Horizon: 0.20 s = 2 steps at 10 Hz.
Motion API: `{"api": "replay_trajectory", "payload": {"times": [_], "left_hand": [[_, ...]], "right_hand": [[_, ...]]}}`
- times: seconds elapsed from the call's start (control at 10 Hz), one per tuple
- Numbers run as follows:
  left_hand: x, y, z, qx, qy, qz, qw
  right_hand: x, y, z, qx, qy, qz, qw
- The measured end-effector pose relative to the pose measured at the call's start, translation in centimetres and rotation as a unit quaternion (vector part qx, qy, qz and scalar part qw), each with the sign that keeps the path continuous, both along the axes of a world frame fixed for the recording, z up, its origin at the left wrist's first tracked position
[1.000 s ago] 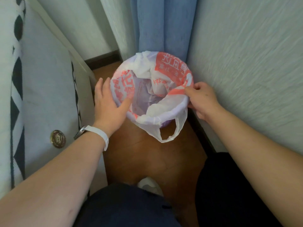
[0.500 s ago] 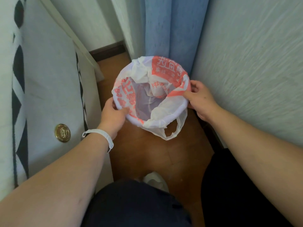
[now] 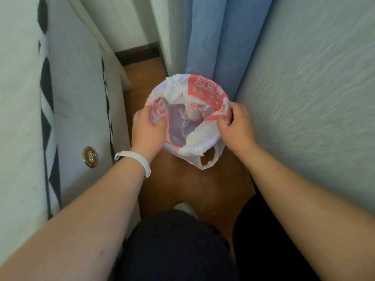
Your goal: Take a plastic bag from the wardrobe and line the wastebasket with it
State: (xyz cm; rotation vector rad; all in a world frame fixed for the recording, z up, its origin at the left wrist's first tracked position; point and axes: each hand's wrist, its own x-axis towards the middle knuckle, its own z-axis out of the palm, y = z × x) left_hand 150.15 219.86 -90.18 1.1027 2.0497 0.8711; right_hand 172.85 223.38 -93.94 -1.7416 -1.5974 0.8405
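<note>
Head-worn wide-angle view, steeply downward, close above plastic bag (image 3: 203, 92)

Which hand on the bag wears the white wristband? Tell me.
The left hand, gripping the plastic bag; a white wristband circles its wrist. The right hand, nearer the wall, has a bare wrist.

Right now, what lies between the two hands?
Head view: the open mouth of the red-printed plastic bag; left hand and right hand grip its opposite edges.
</note>
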Motion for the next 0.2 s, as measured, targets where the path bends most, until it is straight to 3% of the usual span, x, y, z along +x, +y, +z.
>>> {"api": "replay_trajectory", "payload": {"times": [0.1, 0.2], "left_hand": [[1.1, -0.7, 4.5, 0.020, 0.081, -0.110, 0.990], [1.1, -2.3, 9.0, 0.063, 0.218, -0.179, 0.957]], "right_hand": [[-0.7, -2.5, 4.0, 0.026, -0.049, 0.049, 0.997], [-1.1, -3.0, 8.8, 0.075, -0.087, 0.080, 0.990]]}}
